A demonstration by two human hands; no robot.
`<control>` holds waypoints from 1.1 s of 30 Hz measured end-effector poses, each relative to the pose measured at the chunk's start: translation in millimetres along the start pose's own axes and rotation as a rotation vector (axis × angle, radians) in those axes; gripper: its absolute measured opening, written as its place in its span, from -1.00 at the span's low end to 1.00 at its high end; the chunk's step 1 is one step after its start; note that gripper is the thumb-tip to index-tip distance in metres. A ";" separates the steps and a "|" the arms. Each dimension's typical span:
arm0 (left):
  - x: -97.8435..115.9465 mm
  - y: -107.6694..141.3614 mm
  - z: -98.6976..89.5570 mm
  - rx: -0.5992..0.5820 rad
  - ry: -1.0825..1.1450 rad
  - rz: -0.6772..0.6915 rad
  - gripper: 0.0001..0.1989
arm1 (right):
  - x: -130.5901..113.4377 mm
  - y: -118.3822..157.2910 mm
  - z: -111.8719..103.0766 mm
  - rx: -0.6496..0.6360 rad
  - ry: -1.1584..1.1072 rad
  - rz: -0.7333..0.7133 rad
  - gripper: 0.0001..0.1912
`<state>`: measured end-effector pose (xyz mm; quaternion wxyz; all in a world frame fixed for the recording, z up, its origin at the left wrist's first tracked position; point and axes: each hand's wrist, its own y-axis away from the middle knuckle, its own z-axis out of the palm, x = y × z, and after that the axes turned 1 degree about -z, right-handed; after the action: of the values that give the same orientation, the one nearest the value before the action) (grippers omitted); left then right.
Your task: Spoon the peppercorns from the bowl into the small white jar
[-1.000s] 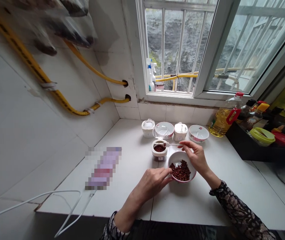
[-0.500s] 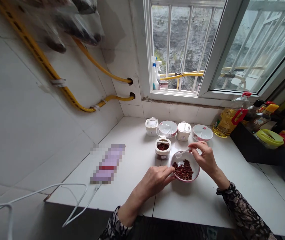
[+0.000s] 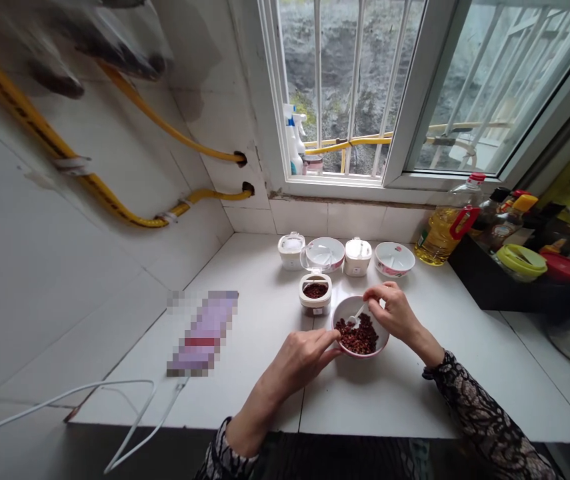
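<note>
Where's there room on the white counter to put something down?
The counter is bare between the blurry purple thing and the open jar, and between the right hand and the black box. It's crowded behind the jar: two white tubs and two flowery bowls stand in a row.

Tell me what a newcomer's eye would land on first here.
Probably the dark red, peppercorn-like pieces in the white bowl near the counter's middle, with the left hand at its rim and the right hand dipping a small white spoon. Next, the bright yellow pipe along the left wall, and the barred window behind the counter.
</note>
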<state>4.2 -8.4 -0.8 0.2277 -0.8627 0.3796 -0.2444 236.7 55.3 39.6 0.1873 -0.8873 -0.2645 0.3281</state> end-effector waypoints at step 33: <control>-1.0 0.0 2.3 0.026 -0.034 0.017 -0.73 | -16.6 -9.5 10.6 0.157 -0.529 0.228 -0.79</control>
<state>5.0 -7.1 -2.8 0.2475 -0.8605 0.3798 -0.2326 215.6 54.7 44.8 0.1422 -0.7777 -0.1767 0.5862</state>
